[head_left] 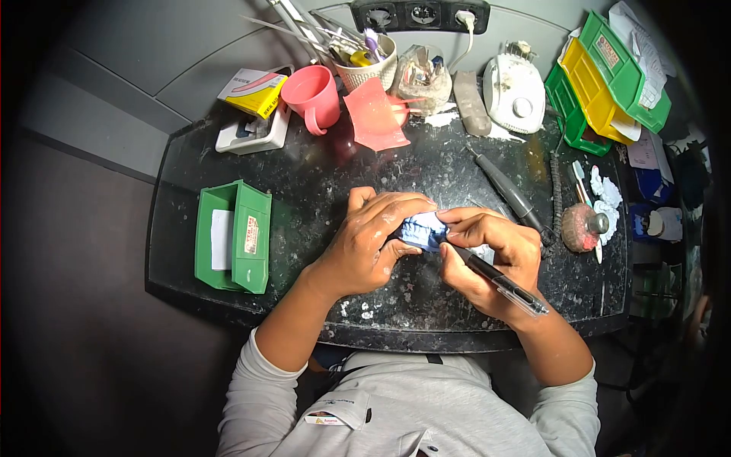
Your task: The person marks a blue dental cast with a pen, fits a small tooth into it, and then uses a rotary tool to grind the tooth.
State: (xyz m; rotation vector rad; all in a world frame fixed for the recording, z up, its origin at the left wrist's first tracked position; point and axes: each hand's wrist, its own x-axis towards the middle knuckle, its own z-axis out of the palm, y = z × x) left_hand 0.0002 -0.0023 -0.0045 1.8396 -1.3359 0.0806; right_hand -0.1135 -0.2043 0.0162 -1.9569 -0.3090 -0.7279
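Light grey shirt is closest, just this side of the fingers. Head cam: left hand has its fingers clamped on a small white-and-blue piece, right hand has its own round a black pen, fingertips right at the piece. Green bin's well left of the fingers, grey handpiece just past the right ones, both on the bench.

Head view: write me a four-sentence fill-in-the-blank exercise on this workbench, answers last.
The pen in the right hand is mostly ____ in colour.
The bin standing apart, at far left, is ____.
The middle one of the stacked bins is ____.
Of the three sockets, only ____ holds a plug.

Missing words: black; green; yellow; one.
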